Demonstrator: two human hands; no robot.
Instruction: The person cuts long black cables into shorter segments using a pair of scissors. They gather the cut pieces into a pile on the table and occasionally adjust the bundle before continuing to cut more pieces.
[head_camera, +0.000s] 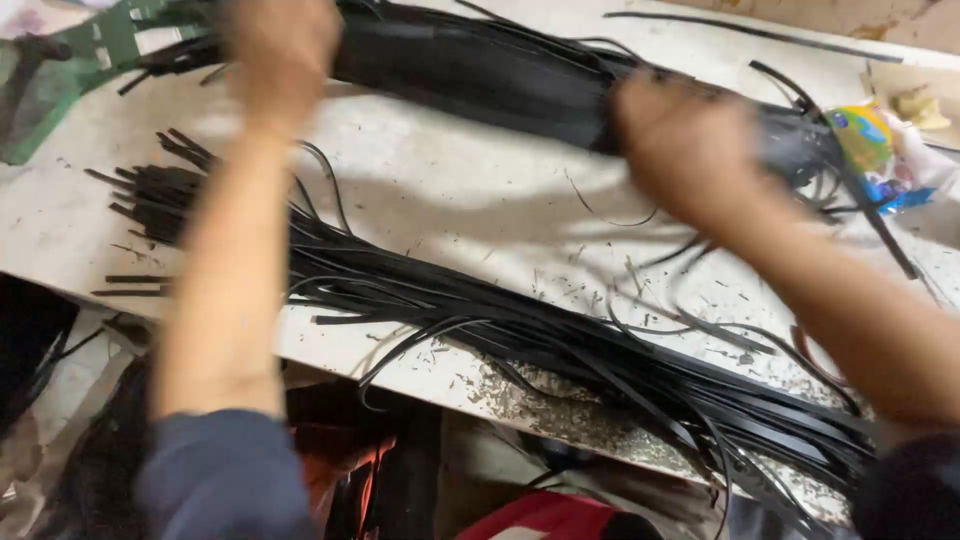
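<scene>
Left hand (280, 50) and right hand (685, 140) each close around one end of a black strip bundle (480, 65). Loose black strips (520, 330) lie across the white table (450, 190) below.

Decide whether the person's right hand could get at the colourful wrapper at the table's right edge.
Probably yes: the right hand is close beside the colourful wrapper, with only loose black strips between them.

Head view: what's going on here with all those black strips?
A person stands at a worn white workbench, both hands on a thick bundle of black strips lying across its far side. The left hand is at one end, the right hand near the other; both are blurred, so the grip is unclear. A second, looser pile of black strips lies along the near edge.
</scene>
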